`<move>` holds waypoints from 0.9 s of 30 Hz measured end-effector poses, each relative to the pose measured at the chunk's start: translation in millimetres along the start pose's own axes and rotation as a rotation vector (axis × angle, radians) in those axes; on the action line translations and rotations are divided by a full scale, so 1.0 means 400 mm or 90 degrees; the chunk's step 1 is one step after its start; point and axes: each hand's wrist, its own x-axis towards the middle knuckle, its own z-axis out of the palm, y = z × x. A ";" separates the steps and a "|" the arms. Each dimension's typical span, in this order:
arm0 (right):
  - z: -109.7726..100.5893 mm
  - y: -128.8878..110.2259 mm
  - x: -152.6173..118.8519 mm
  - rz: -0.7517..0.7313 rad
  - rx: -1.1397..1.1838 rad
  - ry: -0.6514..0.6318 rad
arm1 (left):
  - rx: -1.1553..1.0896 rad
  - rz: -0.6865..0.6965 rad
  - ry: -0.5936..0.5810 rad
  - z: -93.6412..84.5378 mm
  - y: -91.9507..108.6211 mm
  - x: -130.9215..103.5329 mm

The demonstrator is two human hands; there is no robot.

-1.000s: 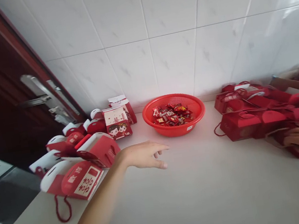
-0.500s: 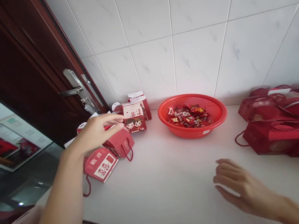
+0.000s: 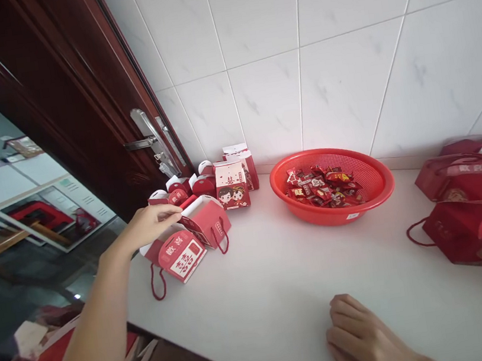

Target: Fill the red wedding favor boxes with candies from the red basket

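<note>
overhead on the left, the left hand (image 3: 151,226) reached across the back of a red box with a white character label (image 3: 185,261), its fingertips at the rim of the open red box (image 3: 212,223) just beside it; whether they gripped that rim, i couldn't tell. both boxes stood on the left part of the white table (image 3: 266,296), with cord handles hanging at their sides, and a box printed with a cartoon couple (image 3: 233,196) stood behind them. the right hand (image 3: 364,336) was over the near part of the table, fingers curled in and palm hidden, so its hold couldn't be told. toward the wall (image 3: 269,99), a red basket (image 3: 320,214) held wrapped sweets (image 3: 320,187).
</note>
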 end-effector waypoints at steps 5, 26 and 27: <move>-0.001 0.001 -0.002 0.016 0.015 -0.005 | 0.037 0.002 -0.013 -0.015 0.009 -0.008; -0.017 0.013 0.014 0.129 0.102 -0.007 | -0.052 0.215 -0.059 -0.027 0.131 -0.131; -0.019 0.016 0.016 0.150 0.121 -0.004 | -0.048 0.257 -0.050 -0.008 0.170 -0.129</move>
